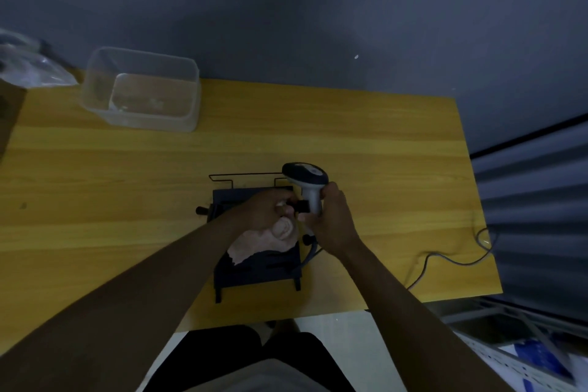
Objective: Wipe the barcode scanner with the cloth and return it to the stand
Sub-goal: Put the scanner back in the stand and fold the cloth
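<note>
- on a yellow wooden table (127, 188), near its front edge, a dark stand (257, 270) is set, with a thin wire frame (241, 174) rising at its far side.
- the scanner (307, 180) is held upright above the stand's right far corner, its dark head pointing left and its grey handle pointing down.
- the handle is gripped by the right hand (332, 216), fingers closed around its lower part.
- a grey cable (445, 259) is seen leaving the handle's base, curving past the stand's right side and trailing across the table to its right edge.
- the left hand (269, 212) is closed on a pale pink cloth (264, 242), which is bunched under the palm and hangs down onto the stand's top.
- the left fingertips are brought right up to the handle; whether the cloth itself touches the scanner cannot be told.
- small black knobs (201, 210) are seen at the stand's left and right sides.
- a clear plastic tub (143, 89) is placed at the table's far left, well apart from the stand.
- a crumpled clear bag (28, 67) lies beyond the table's far left corner.
- dim light is cast over everything, so fine detail on the scanner's head is not readable.
</note>
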